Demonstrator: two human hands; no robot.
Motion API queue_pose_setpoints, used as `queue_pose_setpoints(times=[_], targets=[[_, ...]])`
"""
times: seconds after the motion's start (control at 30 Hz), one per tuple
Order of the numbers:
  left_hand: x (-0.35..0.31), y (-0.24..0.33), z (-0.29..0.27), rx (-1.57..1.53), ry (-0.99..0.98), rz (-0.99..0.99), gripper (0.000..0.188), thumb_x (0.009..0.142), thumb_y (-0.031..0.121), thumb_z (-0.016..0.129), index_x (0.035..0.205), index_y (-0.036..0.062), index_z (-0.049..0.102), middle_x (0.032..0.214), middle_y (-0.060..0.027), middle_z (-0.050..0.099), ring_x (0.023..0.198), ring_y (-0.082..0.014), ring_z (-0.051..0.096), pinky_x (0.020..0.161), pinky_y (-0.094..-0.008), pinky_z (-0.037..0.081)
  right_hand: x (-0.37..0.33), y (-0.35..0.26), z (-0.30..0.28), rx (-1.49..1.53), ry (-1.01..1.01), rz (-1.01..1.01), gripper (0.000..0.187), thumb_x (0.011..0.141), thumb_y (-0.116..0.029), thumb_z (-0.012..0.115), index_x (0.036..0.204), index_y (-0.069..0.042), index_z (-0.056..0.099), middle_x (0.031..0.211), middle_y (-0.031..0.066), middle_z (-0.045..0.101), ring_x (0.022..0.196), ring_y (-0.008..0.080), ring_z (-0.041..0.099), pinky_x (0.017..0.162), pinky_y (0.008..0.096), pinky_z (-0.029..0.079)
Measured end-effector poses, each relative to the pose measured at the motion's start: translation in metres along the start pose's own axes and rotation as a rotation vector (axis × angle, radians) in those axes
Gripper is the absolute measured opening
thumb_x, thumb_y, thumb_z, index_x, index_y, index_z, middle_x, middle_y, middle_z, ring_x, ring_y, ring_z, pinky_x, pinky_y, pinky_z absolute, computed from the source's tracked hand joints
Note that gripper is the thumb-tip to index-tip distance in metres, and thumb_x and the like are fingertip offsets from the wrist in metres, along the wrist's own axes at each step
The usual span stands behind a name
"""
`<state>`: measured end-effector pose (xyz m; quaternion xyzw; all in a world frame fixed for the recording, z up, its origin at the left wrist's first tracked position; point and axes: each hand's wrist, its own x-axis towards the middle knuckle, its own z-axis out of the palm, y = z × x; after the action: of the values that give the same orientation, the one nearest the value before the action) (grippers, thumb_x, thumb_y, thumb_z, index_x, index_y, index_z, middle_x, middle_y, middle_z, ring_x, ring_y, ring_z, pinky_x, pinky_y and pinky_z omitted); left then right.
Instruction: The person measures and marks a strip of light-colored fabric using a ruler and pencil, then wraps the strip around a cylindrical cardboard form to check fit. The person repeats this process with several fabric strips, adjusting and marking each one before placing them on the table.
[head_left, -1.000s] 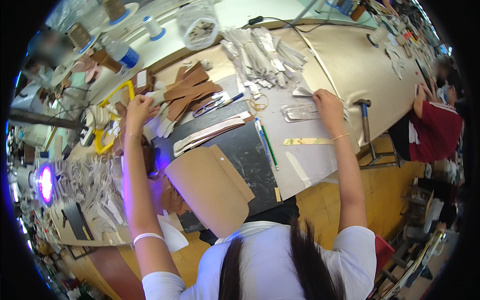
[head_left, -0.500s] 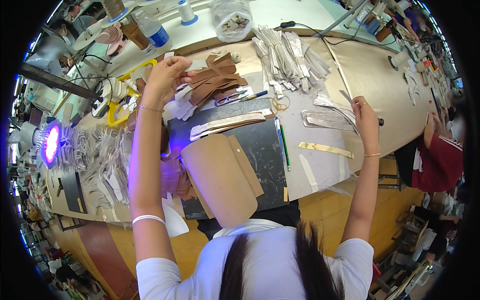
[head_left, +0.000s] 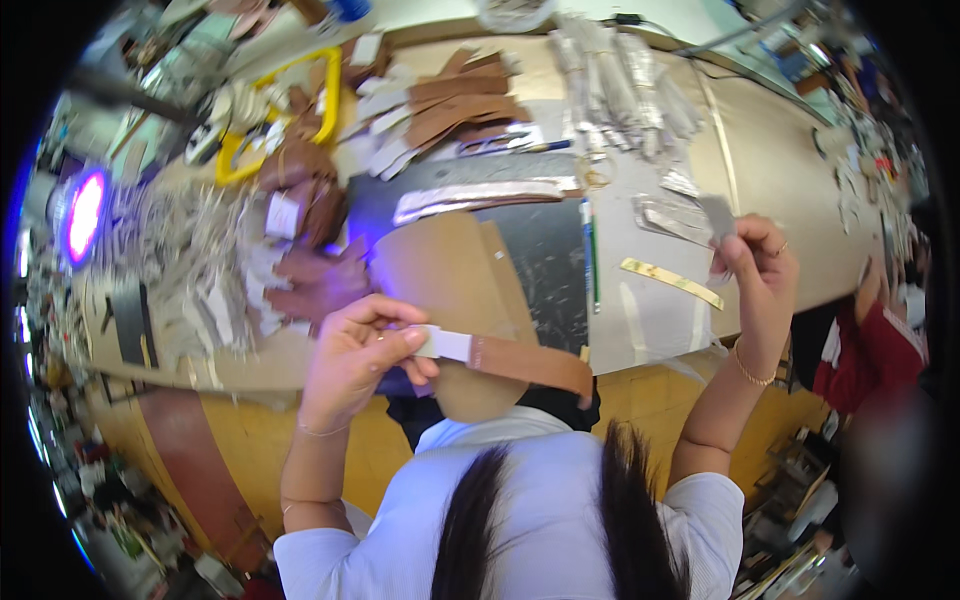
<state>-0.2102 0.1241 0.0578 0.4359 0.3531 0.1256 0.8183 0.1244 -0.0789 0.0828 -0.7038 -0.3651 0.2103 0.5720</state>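
My left hand (head_left: 365,352) is closed in a pinch on the white end of a brown strip (head_left: 530,368). The strip sticks out to the right and bends down at its far end, in front of a curved tan sheet (head_left: 450,270). Over the right of the table, my right hand (head_left: 758,258) pinches a flat grey strip (head_left: 716,214) whose lower part the fingers hide. Just left of it are silvery strips (head_left: 672,218) and a yellowish patterned strip (head_left: 672,283). More silvery strips (head_left: 485,198) lie on the black board (head_left: 552,285).
Brown strips with white ends (head_left: 455,100) are piled at the back, beside a yellow basket (head_left: 333,95). Pale bundles (head_left: 625,90) lie at the back right. A pen and green pencil (head_left: 591,255) lie on the board's right edge. A lit lamp (head_left: 86,215) stands far left.
My left hand has come from the back pile down toward me and now holds a brown strip. My right hand has moved slightly right and nearer with its grey strip. The view has shifted.
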Motion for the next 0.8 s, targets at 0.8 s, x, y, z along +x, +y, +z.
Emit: queue_pose_setpoints(times=[0.8], targets=[[-0.025,-0.031,-0.011,-0.120,0.006,0.050,0.034,0.102,0.019,0.048,0.112,-0.0105,0.060,0.096,-0.0188,0.068,0.083,-0.0220,0.071,0.074,-0.0310,0.059,-0.011,-0.042,0.175,-0.029,-0.903,0.603,0.017,0.086,-0.012,0.073,0.082,0.002,0.065,0.064,0.0032,0.064,0.052,0.0055,0.060,0.047,0.0176,0.048]])
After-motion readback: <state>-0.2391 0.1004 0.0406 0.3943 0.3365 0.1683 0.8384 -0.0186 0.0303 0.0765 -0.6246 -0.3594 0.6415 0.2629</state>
